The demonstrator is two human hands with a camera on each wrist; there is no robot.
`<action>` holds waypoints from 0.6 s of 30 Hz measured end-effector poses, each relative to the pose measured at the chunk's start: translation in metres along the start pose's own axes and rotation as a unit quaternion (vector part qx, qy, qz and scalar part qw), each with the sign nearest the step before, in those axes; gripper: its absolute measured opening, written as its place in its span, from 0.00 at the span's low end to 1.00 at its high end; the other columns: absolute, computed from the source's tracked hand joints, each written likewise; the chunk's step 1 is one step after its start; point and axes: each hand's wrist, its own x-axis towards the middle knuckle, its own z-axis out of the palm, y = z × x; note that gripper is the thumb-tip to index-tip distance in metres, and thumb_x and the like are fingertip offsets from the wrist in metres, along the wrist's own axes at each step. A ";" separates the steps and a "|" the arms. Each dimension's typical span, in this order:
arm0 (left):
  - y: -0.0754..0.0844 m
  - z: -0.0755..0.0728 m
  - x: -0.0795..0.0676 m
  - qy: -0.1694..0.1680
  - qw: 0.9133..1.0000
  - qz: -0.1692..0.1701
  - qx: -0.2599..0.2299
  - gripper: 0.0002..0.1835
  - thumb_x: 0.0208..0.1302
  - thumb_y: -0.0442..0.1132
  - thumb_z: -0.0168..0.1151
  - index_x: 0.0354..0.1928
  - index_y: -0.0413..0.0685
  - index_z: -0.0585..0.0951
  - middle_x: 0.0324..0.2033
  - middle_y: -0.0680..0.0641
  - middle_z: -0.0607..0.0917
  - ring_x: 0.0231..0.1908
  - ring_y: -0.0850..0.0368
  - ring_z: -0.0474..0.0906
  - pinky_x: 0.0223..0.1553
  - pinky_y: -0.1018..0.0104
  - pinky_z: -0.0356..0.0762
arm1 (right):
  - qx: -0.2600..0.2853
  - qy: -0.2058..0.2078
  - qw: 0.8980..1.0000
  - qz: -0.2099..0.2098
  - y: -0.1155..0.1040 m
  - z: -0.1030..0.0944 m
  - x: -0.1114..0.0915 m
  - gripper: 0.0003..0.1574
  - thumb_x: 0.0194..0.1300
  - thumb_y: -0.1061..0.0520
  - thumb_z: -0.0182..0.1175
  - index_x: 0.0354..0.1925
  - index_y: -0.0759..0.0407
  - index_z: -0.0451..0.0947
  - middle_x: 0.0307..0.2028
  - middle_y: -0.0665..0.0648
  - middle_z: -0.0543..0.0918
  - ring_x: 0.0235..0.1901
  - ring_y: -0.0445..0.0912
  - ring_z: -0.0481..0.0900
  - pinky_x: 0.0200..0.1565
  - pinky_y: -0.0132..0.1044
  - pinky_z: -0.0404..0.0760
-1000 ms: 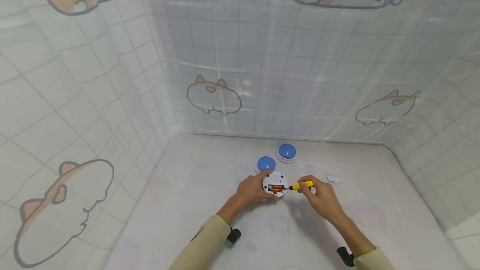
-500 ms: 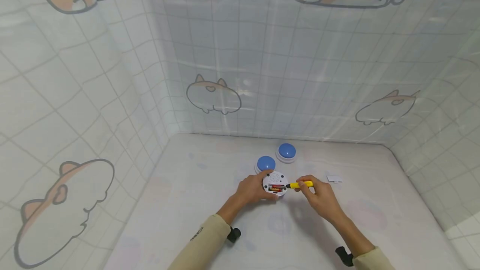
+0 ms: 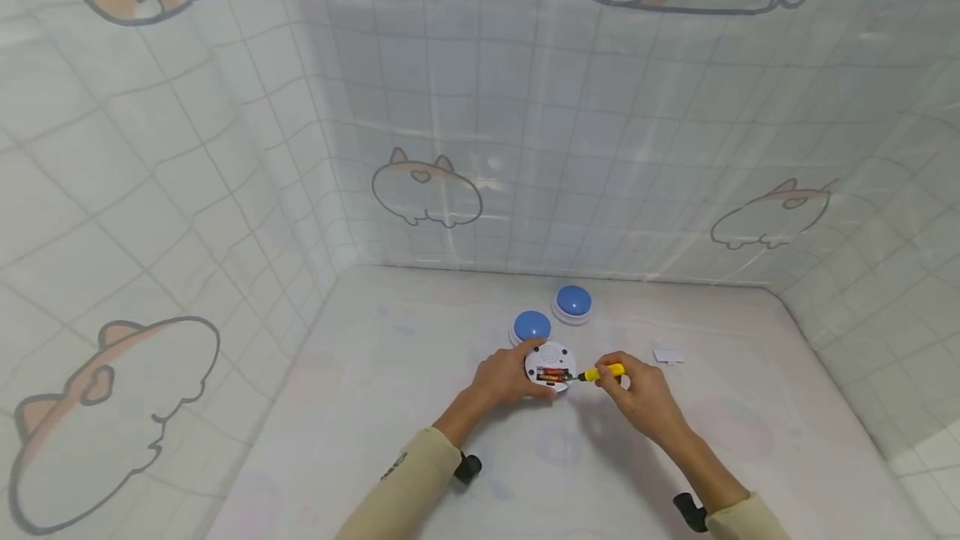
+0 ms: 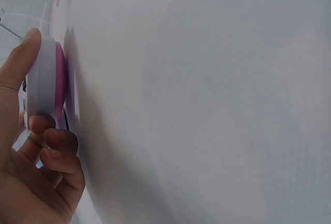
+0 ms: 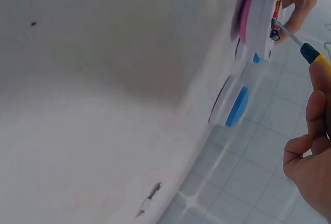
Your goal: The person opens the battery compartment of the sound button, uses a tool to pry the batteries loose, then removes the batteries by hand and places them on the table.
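My left hand (image 3: pixel 504 377) grips a round white push-button device (image 3: pixel 551 353) by its sides, underside up. In the left wrist view its pink dome (image 4: pixel 61 76) faces the tabletop. Two red-and-black batteries (image 3: pixel 552 374) lie in its uncovered compartment. A yellow-handled screwdriver (image 3: pixel 604 372) is pinched in my right hand (image 3: pixel 641 397). Its metal shaft (image 5: pixel 288 33) reaches the compartment at the batteries' right end in the head view; whether the tip touches a battery or a contact cannot be told.
Two blue-domed push buttons stand behind the held device, the nearer one (image 3: pixel 532 325) close by my left fingers and the other (image 3: pixel 573 301) farther back. A small white cover (image 3: pixel 668 356) lies to the right. Tiled-pattern sheeting (image 3: pixel 600 148) rises behind the tabletop.
The screwdriver first moved left toward the device, its shaft tilting, then drew slightly back right, with more shaft showing again. My left hand and the device have stayed about where they were.
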 end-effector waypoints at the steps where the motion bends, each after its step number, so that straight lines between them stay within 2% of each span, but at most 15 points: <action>1: 0.000 0.000 0.000 -0.001 1.000 0.000 -0.002 0.53 0.41 0.71 0.77 0.73 0.72 0.67 0.56 0.50 0.83 0.49 0.53 0.79 0.48 0.50 0.78 | 0.000 -0.002 1.000 0.002 0.000 0.000 0.000 0.14 0.73 0.48 0.60 0.48 0.55 0.82 0.32 0.46 0.88 0.33 0.45 0.75 0.32 0.32 0.75; 6: 0.001 0.000 -0.002 -0.005 1.000 -0.001 -0.005 0.53 0.41 0.70 0.77 0.73 0.72 0.67 0.56 0.50 0.83 0.49 0.52 0.78 0.48 0.49 0.78 | 0.004 0.001 1.000 0.018 0.003 0.001 -0.001 0.16 0.75 0.45 0.58 0.49 0.54 0.82 0.32 0.45 0.88 0.34 0.46 0.75 0.33 0.35 0.73; 11: 0.003 0.000 -0.001 -0.007 1.000 -0.002 -0.002 0.51 0.43 0.70 0.77 0.72 0.73 0.67 0.56 0.51 0.83 0.48 0.54 0.78 0.49 0.50 0.77 | 0.034 0.001 0.999 0.027 0.003 0.001 0.000 0.19 0.75 0.42 0.56 0.50 0.52 0.82 0.33 0.42 0.88 0.37 0.47 0.75 0.36 0.38 0.70; 18: 0.003 -0.002 0.001 -0.013 1.000 -0.002 -0.004 0.53 0.42 0.71 0.76 0.73 0.74 0.66 0.57 0.50 0.82 0.50 0.52 0.78 0.49 0.48 0.77 | 0.023 0.002 0.999 0.037 0.005 0.002 0.000 0.17 0.75 0.44 0.58 0.50 0.53 0.82 0.33 0.44 0.88 0.39 0.48 0.75 0.35 0.36 0.72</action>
